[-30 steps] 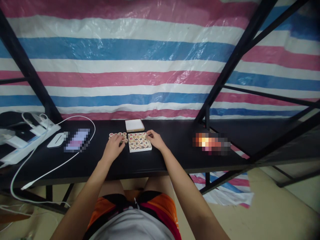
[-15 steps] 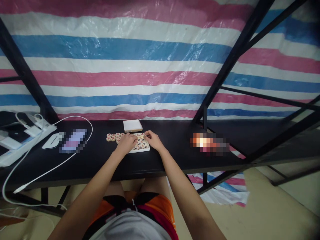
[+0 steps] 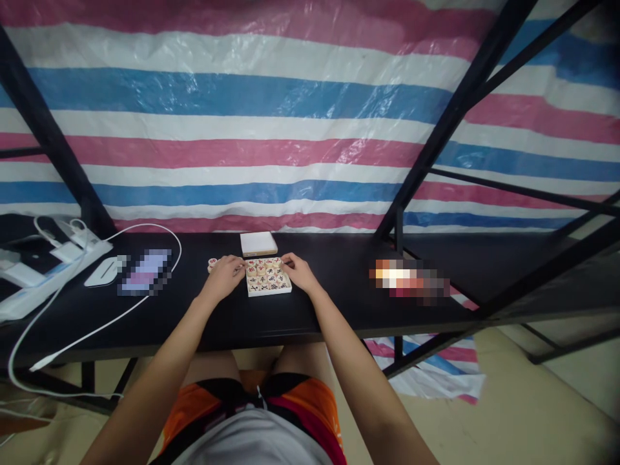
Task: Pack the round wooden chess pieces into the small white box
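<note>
A shallow white box (image 3: 270, 292) in front of me holds several rows of round xiangqi pieces (image 3: 268, 279), with red characters toward the back and black ones nearer me. My left hand (image 3: 225, 276) is just left of the box, bent over more loose pieces on the desk; one red-marked piece (image 3: 212, 263) peeks out beside it. Its fingers are curled down, and what lies under them is hidden. At the box's back right corner my right hand (image 3: 299, 272) has its thumb and fingers closed on the rim.
Behind the box lies a white lid (image 3: 258, 243) on the black desk (image 3: 339, 303). To the left are a blurred phone (image 3: 146, 272), a white flat device (image 3: 103, 271), a power strip (image 3: 58, 284) and a looping white cable (image 3: 97, 332). A blurred orange item (image 3: 397, 278) is at right.
My left hand has moved left, from over the box to the loose pieces beside it, uncovering the pieces inside. My right hand stays at the box's back right corner.
</note>
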`<state>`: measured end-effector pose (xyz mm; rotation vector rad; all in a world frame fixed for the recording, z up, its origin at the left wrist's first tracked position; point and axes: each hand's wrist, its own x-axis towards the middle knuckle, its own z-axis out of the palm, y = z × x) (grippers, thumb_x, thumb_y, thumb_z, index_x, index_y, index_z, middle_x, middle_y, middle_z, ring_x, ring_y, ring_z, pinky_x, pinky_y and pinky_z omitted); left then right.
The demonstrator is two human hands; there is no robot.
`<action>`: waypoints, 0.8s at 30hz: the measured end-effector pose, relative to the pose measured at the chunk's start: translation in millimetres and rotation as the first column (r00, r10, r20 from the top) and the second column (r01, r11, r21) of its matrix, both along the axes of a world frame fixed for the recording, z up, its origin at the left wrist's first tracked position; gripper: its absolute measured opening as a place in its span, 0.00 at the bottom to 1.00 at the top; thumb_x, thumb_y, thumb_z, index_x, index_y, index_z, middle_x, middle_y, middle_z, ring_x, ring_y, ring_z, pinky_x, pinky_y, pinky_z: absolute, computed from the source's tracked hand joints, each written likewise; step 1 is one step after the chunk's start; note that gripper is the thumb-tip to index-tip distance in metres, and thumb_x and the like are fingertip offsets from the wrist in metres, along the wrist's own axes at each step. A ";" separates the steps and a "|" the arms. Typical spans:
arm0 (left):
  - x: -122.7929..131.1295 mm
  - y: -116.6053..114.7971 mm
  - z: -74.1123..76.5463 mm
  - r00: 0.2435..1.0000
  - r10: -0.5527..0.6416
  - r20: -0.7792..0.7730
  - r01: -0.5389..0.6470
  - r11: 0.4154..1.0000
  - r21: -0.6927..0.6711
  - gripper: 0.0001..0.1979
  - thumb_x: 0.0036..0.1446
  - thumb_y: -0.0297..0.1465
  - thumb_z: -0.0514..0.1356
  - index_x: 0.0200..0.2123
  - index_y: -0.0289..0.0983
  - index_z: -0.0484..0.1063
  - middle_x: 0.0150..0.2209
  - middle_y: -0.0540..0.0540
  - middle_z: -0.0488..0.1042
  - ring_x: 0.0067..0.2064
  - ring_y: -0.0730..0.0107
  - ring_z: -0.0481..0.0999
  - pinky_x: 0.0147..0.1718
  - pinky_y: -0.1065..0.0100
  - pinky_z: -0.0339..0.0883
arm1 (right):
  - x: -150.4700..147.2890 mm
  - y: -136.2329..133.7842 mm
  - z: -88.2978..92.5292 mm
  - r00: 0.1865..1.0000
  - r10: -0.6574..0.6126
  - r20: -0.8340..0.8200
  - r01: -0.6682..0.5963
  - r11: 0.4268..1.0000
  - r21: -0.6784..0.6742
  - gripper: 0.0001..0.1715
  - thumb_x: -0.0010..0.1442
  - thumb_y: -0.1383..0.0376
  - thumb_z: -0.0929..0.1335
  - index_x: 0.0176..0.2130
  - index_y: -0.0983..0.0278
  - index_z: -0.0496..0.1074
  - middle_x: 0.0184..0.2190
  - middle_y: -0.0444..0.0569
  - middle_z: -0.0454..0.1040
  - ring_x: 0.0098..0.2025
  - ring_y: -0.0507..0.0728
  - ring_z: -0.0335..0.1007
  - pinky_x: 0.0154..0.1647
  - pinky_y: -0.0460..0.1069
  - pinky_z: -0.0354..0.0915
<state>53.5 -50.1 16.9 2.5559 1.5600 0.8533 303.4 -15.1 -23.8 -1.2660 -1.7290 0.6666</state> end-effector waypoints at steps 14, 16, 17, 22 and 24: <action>-15.6 -8.8 -10.1 0.941 0.300 -0.156 -0.297 0.954 0.042 0.10 0.58 0.34 0.54 0.36 0.38 0.74 0.42 0.42 0.72 0.46 0.57 0.69 0.43 0.62 0.65 | -0.2 -2.9 2.3 1.000 0.000 0.000 0.000 1.000 0.001 0.11 0.52 0.60 0.65 0.37 0.62 0.69 0.36 0.46 0.73 0.34 0.52 0.68 0.40 0.49 0.64; -16.6 -9.1 -9.8 0.927 0.341 -0.154 -0.339 0.940 0.040 0.11 0.57 0.33 0.53 0.37 0.38 0.74 0.43 0.41 0.71 0.45 0.56 0.69 0.42 0.61 0.65 | 0.0 -2.7 2.2 1.000 -0.003 -0.001 0.003 1.000 0.007 0.11 0.52 0.60 0.65 0.37 0.61 0.69 0.36 0.46 0.73 0.34 0.52 0.67 0.40 0.49 0.64; -16.9 -9.3 -9.7 0.925 0.349 -0.150 -0.347 0.937 0.036 0.11 0.57 0.32 0.53 0.38 0.38 0.74 0.43 0.42 0.71 0.44 0.57 0.69 0.42 0.61 0.65 | 0.0 -2.7 2.2 1.000 -0.002 -0.002 0.002 1.000 0.010 0.11 0.52 0.60 0.65 0.36 0.61 0.69 0.36 0.46 0.73 0.34 0.52 0.67 0.40 0.49 0.64; -14.4 -10.8 -9.7 0.960 0.231 -0.160 -0.234 0.972 0.003 0.09 0.54 0.31 0.55 0.36 0.39 0.72 0.43 0.43 0.72 0.46 0.58 0.70 0.43 0.62 0.65 | -0.1 -2.8 2.7 1.000 0.005 -0.005 -0.005 1.000 0.005 0.11 0.53 0.59 0.65 0.36 0.61 0.69 0.36 0.46 0.73 0.34 0.52 0.67 0.39 0.49 0.64; -13.0 -11.6 -9.7 0.961 0.221 -0.167 -0.225 0.974 -0.004 0.09 0.52 0.32 0.56 0.37 0.39 0.71 0.43 0.44 0.71 0.46 0.57 0.70 0.43 0.62 0.65 | 0.0 -2.6 2.6 1.000 0.003 -0.005 -0.003 1.000 0.004 0.11 0.52 0.60 0.65 0.36 0.61 0.69 0.36 0.46 0.73 0.35 0.52 0.68 0.39 0.49 0.64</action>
